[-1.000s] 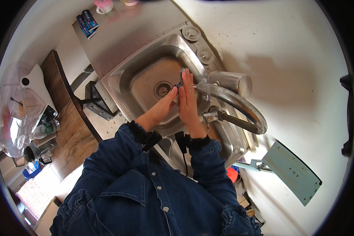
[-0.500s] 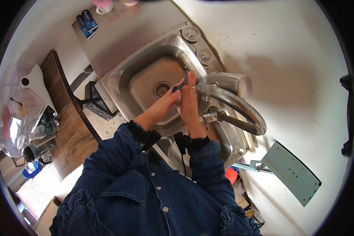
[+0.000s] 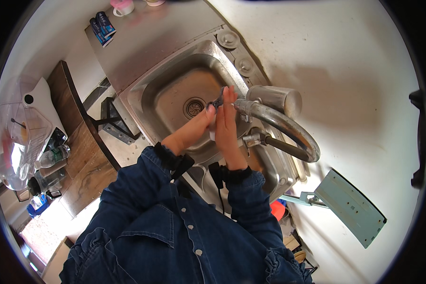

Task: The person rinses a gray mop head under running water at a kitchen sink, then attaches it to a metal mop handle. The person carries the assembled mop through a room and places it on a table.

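Over the metal sink basin (image 3: 163, 90), my two hands meet just beside the tap's spout. Between them is a small dark grey object (image 3: 216, 102) with a loop-like end; its kind is too small and covered to make out. My left hand (image 3: 199, 127) is closed around its near part, thumb toward the right hand. My right hand (image 3: 226, 118) lies flat against the object from the right, fingers stretched out and pointing away from me. The curved metal tap (image 3: 288, 128) reaches in from the right, its end close to my right fingers. Whether water runs is hard to tell.
A round drain strainer (image 3: 194, 109) sits in the basin floor. Two round stoppers (image 3: 228, 39) lie on the sink's back rim. Blue packets (image 3: 102, 28) and a pink cup (image 3: 123, 6) stand on the counter. At left is a wooden table (image 3: 87, 165) with a bottle (image 3: 53, 157).
My hands stay together by the spout and shift only slightly against each other. The dark object has turned a little between them.
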